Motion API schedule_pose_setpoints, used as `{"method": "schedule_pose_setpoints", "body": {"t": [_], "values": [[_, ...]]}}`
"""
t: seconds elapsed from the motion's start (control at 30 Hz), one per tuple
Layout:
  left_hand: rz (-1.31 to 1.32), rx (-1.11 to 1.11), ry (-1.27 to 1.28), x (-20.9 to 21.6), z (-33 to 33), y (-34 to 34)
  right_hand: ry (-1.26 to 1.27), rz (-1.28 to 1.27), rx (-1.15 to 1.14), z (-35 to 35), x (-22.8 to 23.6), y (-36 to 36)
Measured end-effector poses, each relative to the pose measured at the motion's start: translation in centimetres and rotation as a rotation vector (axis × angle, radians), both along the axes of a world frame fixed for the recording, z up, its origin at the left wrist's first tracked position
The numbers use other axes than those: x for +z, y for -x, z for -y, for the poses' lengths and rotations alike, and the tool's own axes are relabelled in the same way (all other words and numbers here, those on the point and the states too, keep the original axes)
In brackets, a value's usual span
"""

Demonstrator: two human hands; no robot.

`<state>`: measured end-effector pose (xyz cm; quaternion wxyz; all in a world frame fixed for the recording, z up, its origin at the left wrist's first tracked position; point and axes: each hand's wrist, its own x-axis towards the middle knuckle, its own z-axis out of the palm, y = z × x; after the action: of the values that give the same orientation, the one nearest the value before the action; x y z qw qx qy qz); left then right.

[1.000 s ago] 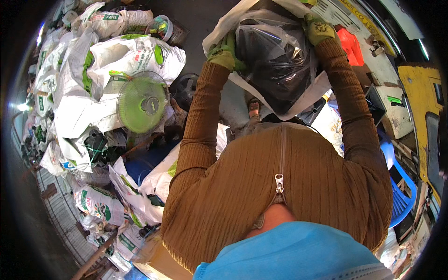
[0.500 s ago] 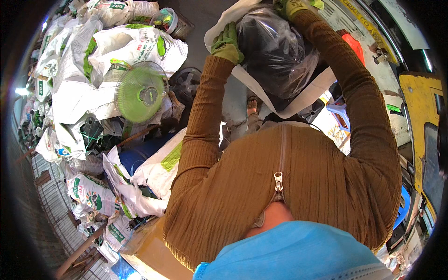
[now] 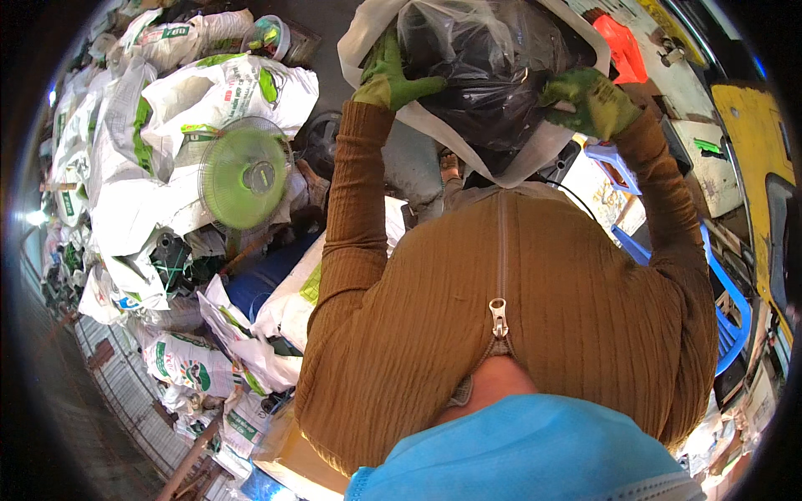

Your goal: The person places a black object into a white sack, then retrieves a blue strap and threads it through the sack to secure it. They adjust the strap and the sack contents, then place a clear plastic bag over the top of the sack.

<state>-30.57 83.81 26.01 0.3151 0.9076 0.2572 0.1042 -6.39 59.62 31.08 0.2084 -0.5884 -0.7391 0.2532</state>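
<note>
Clock read from mid-view, 12 at the top edge.

White sack (image 3: 505, 174) at 1 o'clock, mouth spread, in front of the wearer's brown top (image 3: 568, 284). Clear bag (image 3: 468, 71) inside it, crumpled and shiny, black showing through; what the black is, cannot tell.

Left hand (image 3: 389, 79), green glove, at 12: wide, thumb splayed off the fingers, lying within the sack's rim and against the clear bag's 9 o'clock side. Right hand (image 3: 595, 104), also green-gloved, between 1 and 2: fingers curled in at the clear bag's 3 o'clock side; cannot tell whether plastic is pinched.

Just beyond the right hand, something red (image 3: 625, 52). Foot (image 3: 449, 164) in a sandal below the sack, toward 12:30.

At 10, green fan (image 3: 245, 173), tilted on heaped white bags (image 3: 209, 117). Tub (image 3: 271, 35) at 11. Carton (image 3: 292, 455) at 7, partly behind the brown top. Blue chair (image 3: 733, 309) between 3 and 4, yellow panel (image 3: 749, 159) above it, between 2 and 3. Blue mask (image 3: 535, 451) at 5.
</note>
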Motion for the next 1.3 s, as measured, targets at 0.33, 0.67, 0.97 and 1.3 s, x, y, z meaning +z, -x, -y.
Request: {"method": "schedule_pose_setpoints", "body": {"t": [0.33,0.67,0.97,1.3], "values": [[-0.145,-0.080,0.199,3.3,1.2,-1.3,-0.071,0.524,-0.080,2.1,-6.1,2.9],[-0.215,0.024,0.061,0.3,0.1,-1.0,0.134,0.703,-0.002,1.5,-7.0,3.7],[-0.279,0.014,-0.101,1.3,-0.3,-0.3,0.186,0.658,0.035,1.4,-7.4,4.1],[-0.270,-0.165,0.342,2.9,-2.8,-1.0,0.156,0.627,-0.031,2.6,-4.0,5.2]]}}
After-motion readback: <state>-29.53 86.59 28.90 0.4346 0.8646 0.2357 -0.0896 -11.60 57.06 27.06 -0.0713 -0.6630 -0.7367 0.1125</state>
